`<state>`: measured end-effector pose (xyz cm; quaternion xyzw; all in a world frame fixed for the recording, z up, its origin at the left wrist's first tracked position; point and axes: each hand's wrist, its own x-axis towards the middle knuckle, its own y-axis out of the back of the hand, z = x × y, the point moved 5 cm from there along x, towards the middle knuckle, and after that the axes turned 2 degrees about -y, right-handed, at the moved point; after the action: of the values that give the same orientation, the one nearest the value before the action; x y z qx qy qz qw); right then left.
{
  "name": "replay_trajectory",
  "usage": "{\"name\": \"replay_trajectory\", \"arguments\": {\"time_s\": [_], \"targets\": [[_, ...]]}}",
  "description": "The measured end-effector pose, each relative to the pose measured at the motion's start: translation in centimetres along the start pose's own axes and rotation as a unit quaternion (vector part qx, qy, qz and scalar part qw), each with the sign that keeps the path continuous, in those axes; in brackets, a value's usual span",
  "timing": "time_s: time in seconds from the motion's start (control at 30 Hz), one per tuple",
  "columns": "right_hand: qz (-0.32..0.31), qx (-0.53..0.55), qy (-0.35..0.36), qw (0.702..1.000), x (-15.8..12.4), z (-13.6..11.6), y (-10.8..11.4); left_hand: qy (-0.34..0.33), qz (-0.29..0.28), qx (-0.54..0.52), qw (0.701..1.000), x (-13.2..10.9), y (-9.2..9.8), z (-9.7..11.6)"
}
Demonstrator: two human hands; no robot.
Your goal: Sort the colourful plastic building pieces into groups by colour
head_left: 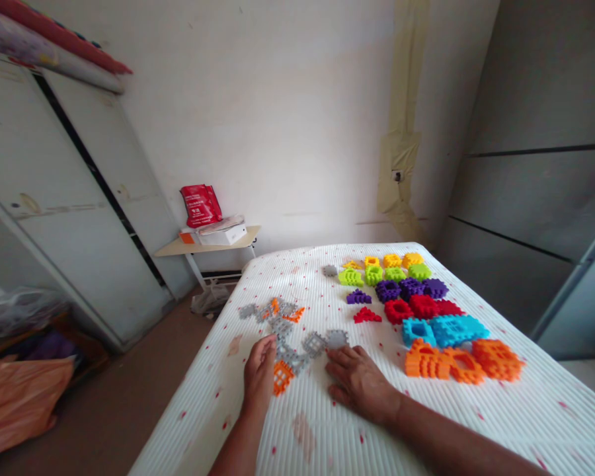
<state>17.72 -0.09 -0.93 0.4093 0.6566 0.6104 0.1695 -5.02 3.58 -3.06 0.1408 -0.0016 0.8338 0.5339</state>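
Grey and orange interlocking pieces lie in a loose pile on the striped white sheet. My left hand (pixel 261 370) is at the pile's left side, its fingers curled together beside an orange window piece (pixel 282 377); what they hold, if anything, is hidden. My right hand (pixel 357 378) rests palm down, fingers spread, its fingertips at the near edge of a grey piece (pixel 337 339). A grey square frame piece (pixel 314 344) lies between the hands. Farther off are more grey pieces (pixel 280 326) and an orange piece (pixel 294 315).
Sorted stacks stand to the right: orange (pixel 497 361), blue (pixel 460 330), red (pixel 423 306), purple (pixel 411 287), green (pixel 395 273) and yellow (pixel 391 260). A side table (pixel 174 248) with a red bag (pixel 201 205) stands at the back left.
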Motion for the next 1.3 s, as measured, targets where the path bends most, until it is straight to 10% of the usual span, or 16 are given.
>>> {"name": "replay_trajectory", "arguments": {"time_s": [0.37, 1.3], "targets": [[0.043, 0.015, 0.058, 0.997, 0.9, -0.1, -0.4, 0.035, 0.053, -0.114, 0.991, 0.7, 0.5, -1.2], [0.003, 0.119, 0.048, 0.992, 0.9, 0.6, 0.2, 0.028, 0.053, -0.013, 0.998, -0.8, 2.7, 0.1]]}}
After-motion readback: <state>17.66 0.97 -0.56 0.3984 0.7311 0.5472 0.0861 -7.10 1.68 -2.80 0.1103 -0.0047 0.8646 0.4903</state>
